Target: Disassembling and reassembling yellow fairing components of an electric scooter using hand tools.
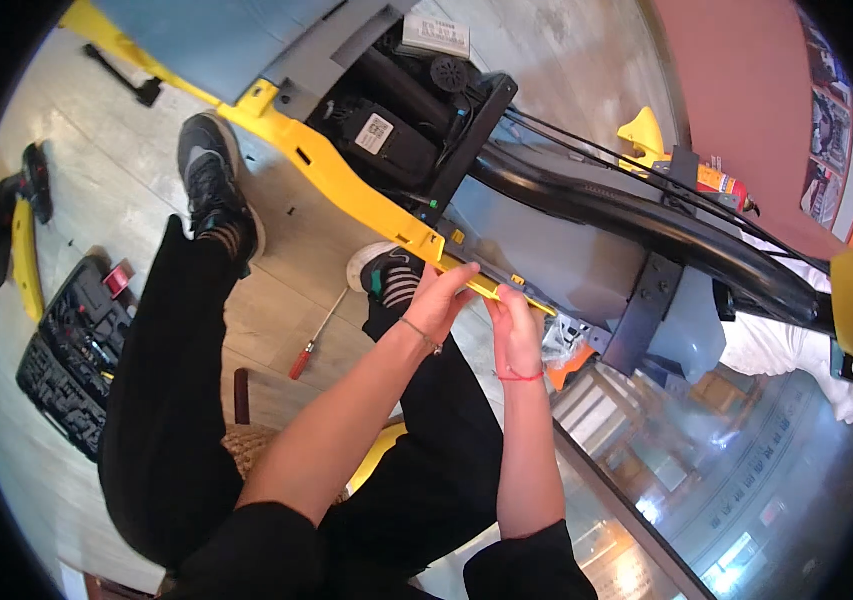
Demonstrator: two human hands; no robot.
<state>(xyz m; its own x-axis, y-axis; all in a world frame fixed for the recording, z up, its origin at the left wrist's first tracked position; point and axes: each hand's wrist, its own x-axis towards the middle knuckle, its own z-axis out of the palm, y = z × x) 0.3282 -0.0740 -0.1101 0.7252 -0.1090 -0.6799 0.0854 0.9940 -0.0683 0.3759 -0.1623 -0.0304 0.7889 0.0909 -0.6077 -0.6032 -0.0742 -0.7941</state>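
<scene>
- Filling the floor in front of the seated person, a large machine of grey-blue panels and black metal framing [476,140] has its near edge toward the knees, probably so that both hands can get at it.
- Two black-trousered legs [161,420] are parted, the right one beneath the forearms, apparently to let the person lean in close.
- A long yellow plastic trim strip [346,195] runs along the machine's near edge, narrowing at the hands; from where I stand I cannot tell whether that narrow end is a separate piece.
- An open black plastic tool case [56,370] lies on the floor beyond the left leg, I suppose to leave its contents on view without crowding the feet.
- A thin screwdriver with a red handle [302,362] lies loose on the floor between the legs, perhaps for quick picking up.
- The bare left hand [439,300] pinches the strip's narrow end between thumb and fingers; the bare right hand [516,328] pinches it just beside, farther along. Two gripping points seem meant to steady a thin part that could flex.
- A crumpled clear plastic bag [561,340] sits just past the right hand, near the strip's tip; its contents are too blurred to tell.
</scene>
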